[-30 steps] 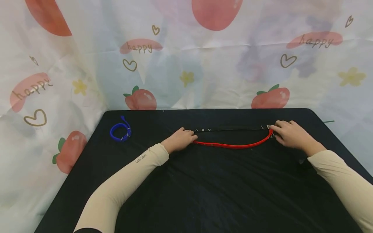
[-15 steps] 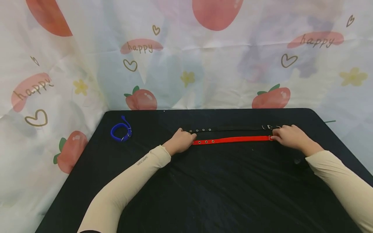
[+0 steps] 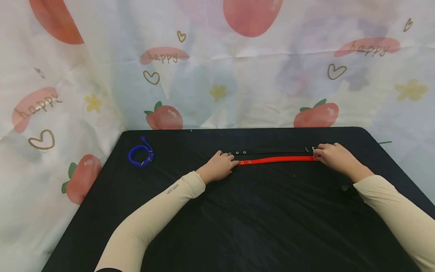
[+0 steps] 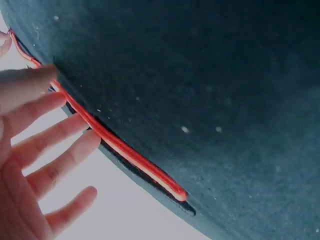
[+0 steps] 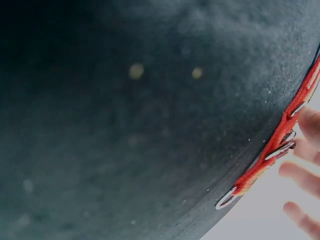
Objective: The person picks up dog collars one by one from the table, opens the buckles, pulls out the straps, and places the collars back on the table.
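Note:
A red collar (image 3: 278, 160) with metal eyelets and a buckle lies stretched out across the black table, just in front of a black collar (image 3: 272, 152). My left hand (image 3: 219, 166) is at the eyelet end of the red collar; in the left wrist view its fingers (image 4: 75, 150) are straight and spread, tips at the strap. At the other end, by the metal fittings, is my right hand (image 3: 336, 158). Its fingertips (image 5: 300, 175) touch near the red collar's rings in the right wrist view, fingers fairly straight. My hands hide parts of both collars' ends.
A blue collar (image 3: 130, 155), fastened into a loop, lies at the back left of the black table (image 3: 258, 226). Behind the table hangs a pale curtain (image 3: 251, 90) printed with fruit and hearts.
The red collar has gone from a sagging curve to nearly straight, then shifted slightly back toward the black collar. My left hand has moved a little to the right along it.

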The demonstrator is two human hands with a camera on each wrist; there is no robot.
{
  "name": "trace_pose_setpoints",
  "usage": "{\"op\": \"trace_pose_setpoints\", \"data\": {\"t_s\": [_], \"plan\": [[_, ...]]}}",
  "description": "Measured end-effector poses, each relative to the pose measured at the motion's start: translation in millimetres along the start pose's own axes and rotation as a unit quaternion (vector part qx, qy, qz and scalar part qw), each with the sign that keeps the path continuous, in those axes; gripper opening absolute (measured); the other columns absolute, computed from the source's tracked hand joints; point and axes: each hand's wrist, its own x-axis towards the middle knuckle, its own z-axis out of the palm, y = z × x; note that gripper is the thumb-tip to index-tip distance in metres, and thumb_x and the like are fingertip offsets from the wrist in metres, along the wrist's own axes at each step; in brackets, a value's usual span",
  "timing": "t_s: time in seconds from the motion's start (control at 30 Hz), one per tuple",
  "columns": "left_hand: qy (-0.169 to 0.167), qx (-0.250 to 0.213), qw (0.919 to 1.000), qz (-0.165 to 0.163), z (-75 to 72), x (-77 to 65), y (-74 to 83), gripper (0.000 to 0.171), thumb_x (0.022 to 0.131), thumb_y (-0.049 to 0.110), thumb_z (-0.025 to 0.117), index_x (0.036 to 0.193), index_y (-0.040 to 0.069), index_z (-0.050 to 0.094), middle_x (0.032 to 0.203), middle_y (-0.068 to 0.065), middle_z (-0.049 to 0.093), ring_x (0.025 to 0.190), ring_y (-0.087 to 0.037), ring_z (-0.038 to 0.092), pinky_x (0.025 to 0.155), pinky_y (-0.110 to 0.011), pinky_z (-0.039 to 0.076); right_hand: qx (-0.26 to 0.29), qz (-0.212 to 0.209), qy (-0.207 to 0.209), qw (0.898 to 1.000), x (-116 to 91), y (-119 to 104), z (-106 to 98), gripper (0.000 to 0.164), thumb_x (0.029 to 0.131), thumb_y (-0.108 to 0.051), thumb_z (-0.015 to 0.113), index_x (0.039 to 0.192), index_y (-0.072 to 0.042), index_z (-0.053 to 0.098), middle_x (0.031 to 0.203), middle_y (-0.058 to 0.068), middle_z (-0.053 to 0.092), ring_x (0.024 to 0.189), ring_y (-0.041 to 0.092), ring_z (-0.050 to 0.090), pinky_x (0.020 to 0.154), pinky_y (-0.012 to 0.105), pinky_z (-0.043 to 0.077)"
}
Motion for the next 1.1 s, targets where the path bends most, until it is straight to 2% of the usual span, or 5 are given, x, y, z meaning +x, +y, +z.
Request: {"op": "trace_pose_setpoints", "data": {"t_s": [0.13, 0.33, 0.53, 0.73, 1.1], "plan": [[-0.03, -0.015, 0.9994, -0.001, 1.4, -1.5, 0.0, 0.048, 0.095, 0.04, 0.051, 0.14, 0.026, 0.045, 0.126, 0.0, 0.056, 0.112, -0.018, 0.055, 0.095, -0.037, 0.043, 0.012, -0.021, 0.006, 1.0, 0, -2, -1, 0.015, 0.072, -0.006, 0.076, 0.073, -0.014, 0.064, 0.068, 0.0, 0.055, 0.057, 0.011, 0.045, 0.051, 0.027, 0.032], [0.011, -0.063, 0.9978, -0.017, 0.4, -12.4, -5.0, 0.061, 0.094, 0.043, 0.052, 0.148, 0.022, 0.031, 0.145, -0.006, 0.04, 0.123, -0.022, 0.049, 0.107, -0.042, 0.036, -0.012, -0.027, 0.065, 0.997, 4, -10, -17, 0.024, 0.067, -0.01, 0.08, 0.087, -0.004, 0.069, 0.082, 0.012, 0.065, 0.066, 0.023, 0.06, 0.058, 0.041, 0.047], [0.088, -0.088, 0.9897, -0.069, -7.0, -39.6, -26.5, 0.07, 0.091, 0.042, 0.057, 0.149, 0.017, 0.027, 0.152, -0.009, 0.032, 0.132, -0.026, 0.04, 0.113, -0.049, 0.026, 0.003, -0.037, 0.158, 0.987, 45, -48, -41, 0.058, 0.096, -0.051, 0.038, 0.115, -0.003, 0.063, 0.105, 0.02, 0.067, 0.087, 0.034, 0.064, 0.08, 0.054, 0.046], [0.123, -0.102, 0.9751, -0.154, 4.8, -94.9, -68.1, 0.069, 0.09, 0.039, 0.06, 0.147, 0.013, 0.032, 0.148, -0.012, 0.038, 0.133, -0.03, 0.037, 0.114, -0.053, 0.022, 0.033, -0.061, 0.205, 0.976, 110, -108, -50, 0.06, 0.075, -0.026, 0.074, 0.128, -0.005, 0.056, 0.115, 0.016, 0.065, 0.101, 0.031, 0.062, 0.092, 0.055, 0.042], [0.069, -0.116, 0.9543, -0.267, 45.6, -202.9, -150.2, 0.065, 0.087, 0.034, 0.063, 0.139, 0.0, 0.041, 0.141, -0.025, 0.04, 0.13, -0.041, 0.036, 0.111, -0.059, 0.02, 0.064, -0.145, 0.15, 0.976, 229, -224, -46, 0.06, 0.088, -0.033, 0.063, 0.139, -0.009, 0.043, 0.126, 0.009, 0.061, 0.113, 0.025, 0.06, 0.103, 0.054, 0.037]]}}
